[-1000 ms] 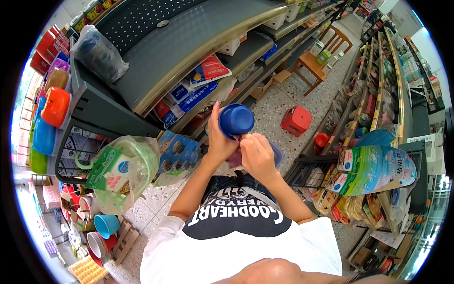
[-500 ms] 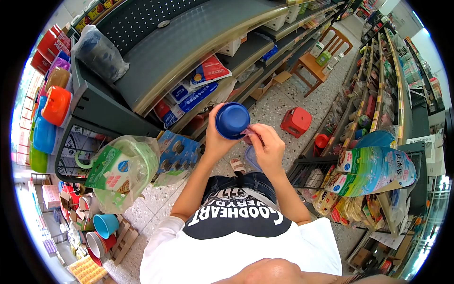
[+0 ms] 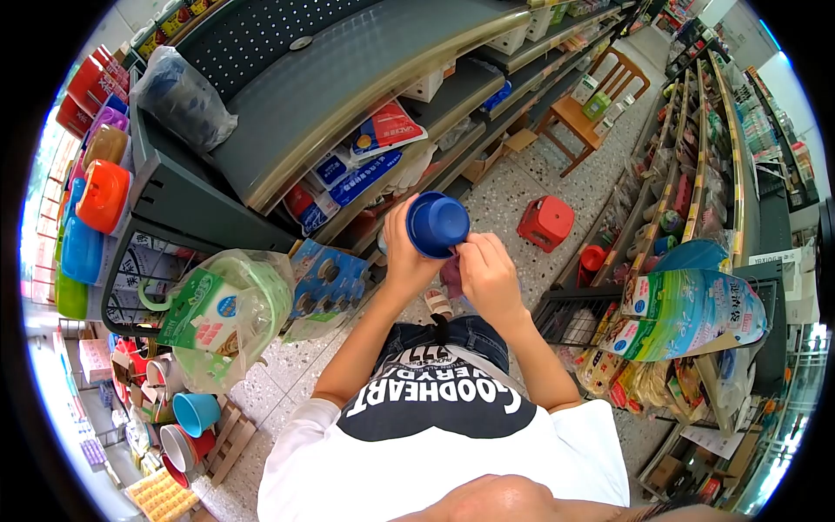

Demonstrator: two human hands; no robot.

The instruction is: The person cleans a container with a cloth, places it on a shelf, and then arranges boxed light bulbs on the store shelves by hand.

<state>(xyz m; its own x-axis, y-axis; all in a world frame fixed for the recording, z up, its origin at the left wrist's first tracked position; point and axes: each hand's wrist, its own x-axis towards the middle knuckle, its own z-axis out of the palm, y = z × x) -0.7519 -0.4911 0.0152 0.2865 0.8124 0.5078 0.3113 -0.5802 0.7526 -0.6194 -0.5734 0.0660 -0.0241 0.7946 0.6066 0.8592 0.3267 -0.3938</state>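
In the middle of the head view, my left hand (image 3: 405, 252) is wrapped round the side of a blue plastic cup (image 3: 435, 224), holding it up over the floor. The cup is tilted, with its round end facing up and to the right. My right hand (image 3: 487, 271) is closed at the cup's lower right edge. A dull purple cloth (image 3: 451, 277) hangs from its pinched fingers, close against the cup. Part of the cloth is hidden behind the fingers and cup.
Dark shelving (image 3: 348, 87) with packaged goods curves ahead. A red stool (image 3: 546, 223) and a wooden chair (image 3: 584, 111) stand in the aisle. To the left hangs a bagged green basin (image 3: 228, 313); at right, colourful packs (image 3: 687, 313) sit on a rack.
The blue cup has turned and shifted slightly right in my left hand. My right hand has moved a little along its edge, and more of the purple cloth shows below.
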